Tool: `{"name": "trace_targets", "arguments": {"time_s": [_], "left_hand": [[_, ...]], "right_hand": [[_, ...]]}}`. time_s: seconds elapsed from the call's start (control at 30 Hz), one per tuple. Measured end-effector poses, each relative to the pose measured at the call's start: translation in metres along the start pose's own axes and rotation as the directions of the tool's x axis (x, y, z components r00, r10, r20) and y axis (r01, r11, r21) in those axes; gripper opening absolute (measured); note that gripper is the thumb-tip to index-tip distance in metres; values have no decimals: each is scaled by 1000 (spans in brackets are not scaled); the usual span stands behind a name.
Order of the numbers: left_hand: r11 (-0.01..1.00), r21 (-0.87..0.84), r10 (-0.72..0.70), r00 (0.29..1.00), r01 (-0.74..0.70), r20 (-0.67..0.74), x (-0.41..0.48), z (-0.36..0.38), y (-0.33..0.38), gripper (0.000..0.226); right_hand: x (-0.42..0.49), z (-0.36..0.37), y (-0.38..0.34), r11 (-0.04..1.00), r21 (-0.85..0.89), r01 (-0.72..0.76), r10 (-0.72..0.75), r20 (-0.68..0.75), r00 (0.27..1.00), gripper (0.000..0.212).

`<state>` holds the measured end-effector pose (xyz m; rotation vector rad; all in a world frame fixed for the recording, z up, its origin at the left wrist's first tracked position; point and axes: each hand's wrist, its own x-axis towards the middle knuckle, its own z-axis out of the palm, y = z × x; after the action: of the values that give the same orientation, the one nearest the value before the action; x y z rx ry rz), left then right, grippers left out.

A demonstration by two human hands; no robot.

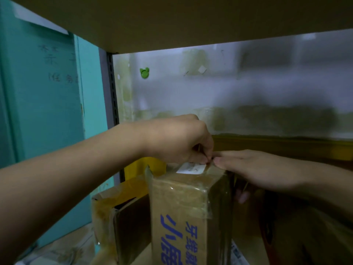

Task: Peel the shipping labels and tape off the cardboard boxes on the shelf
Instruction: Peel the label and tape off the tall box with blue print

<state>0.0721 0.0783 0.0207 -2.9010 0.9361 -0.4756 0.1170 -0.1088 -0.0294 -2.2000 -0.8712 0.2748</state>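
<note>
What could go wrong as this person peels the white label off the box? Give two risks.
1. The left hand pinches only the corner of the white label, so the paper may tear.
2. The tall box is steadied only by the right hand flat on top; a hard pull might tip it toward the open box beside it.

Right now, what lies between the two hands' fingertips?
Head view: only a sliver of taped box top; the left hand, pinching tape, nearly touches the right hand, beside the white label.
</note>
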Motion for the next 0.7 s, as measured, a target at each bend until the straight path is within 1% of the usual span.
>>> {"name": "trace_targets", "arguments": {"time_s": [0.1, 0.17, 0.27, 0.4, 0.47, 0.7], "left_hand": [[996, -7, 91, 992, -92, -82, -4, 4, -2, 20], [991, -3, 131, 986, -132, -103, -8, 5, -3, 22], [990, 34, 143, 986, -140, -90, -10, 6, -3, 12], [985, 76, 162, 980, -154, -113, -7, 9, -1, 24], [985, 79, 159, 982, -152, -102, -6, 11, -1, 25], [989, 51, 142, 985, -138, -97, -14, 17, -3, 10]], "right_hand": [[-2, 1, -4, 1000, -20, 11, -11, 29, 1000, 30], [-4, 1, -6, 1000, -19, 16, -15, 43, 999, 30], [-3, 1, -8, 999, -33, 13, -11, 49, 999, 34], [-1, 1, -6, 996, -94, 5, -2, 39, 999, 34], [0, 1, -5, 994, -106, 6, 0, 50, 999, 33], [-1, 4, -8, 992, -122, 12, -5, 57, 998, 31]]}}
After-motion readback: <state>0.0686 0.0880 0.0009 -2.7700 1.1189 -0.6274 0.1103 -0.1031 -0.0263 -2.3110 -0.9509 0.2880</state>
